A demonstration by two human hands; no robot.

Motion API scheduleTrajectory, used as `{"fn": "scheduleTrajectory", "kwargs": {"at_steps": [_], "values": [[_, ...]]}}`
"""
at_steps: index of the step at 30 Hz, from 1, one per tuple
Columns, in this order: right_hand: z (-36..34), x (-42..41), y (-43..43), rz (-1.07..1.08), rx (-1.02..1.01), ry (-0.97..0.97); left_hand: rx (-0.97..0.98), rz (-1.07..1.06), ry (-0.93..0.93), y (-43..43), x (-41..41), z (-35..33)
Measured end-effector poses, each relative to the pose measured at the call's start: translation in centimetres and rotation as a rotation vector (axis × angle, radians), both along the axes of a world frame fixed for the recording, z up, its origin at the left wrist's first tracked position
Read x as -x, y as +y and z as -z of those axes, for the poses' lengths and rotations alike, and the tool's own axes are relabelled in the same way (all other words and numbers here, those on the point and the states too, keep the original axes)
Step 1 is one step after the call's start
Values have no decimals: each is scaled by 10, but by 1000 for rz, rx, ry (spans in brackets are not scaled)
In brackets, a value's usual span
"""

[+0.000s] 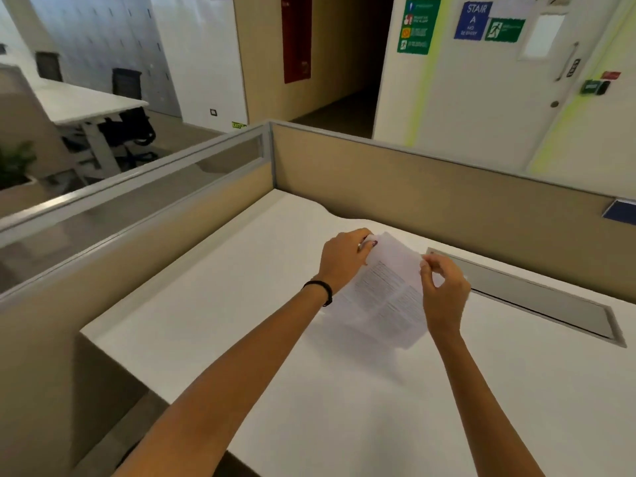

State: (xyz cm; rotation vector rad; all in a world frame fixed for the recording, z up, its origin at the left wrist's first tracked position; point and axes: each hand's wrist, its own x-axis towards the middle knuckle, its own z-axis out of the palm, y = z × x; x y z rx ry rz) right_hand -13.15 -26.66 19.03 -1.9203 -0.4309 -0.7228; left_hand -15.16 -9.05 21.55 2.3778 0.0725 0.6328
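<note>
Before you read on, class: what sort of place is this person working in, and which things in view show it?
Probably an open-plan office: low cubicle partitions fence the white desk, a black office chair stands at another desk beyond, and a stair sign hangs by the door.

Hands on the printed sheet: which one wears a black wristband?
The left hand, pinching a far corner of the printed sheet; a black wristband circles its wrist. The right hand has a bare wrist.
</note>
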Motion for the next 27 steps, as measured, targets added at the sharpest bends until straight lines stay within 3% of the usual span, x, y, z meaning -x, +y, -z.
{"fn": "scheduleTrajectory", "kwargs": {"at_steps": [6, 17, 23, 27], "values": [[6, 18, 36, -118, 19, 29, 89, -120, 9, 55, 23, -1], [28, 48, 141, -196, 41, 148, 32, -171, -76, 156, 45, -10], [45, 82, 216, -364, 170, 230, 26, -108, -76, 216, 63, -1], [64, 112, 271, -577, 303, 395, 32, -70, -104, 255, 81, 4]]}}
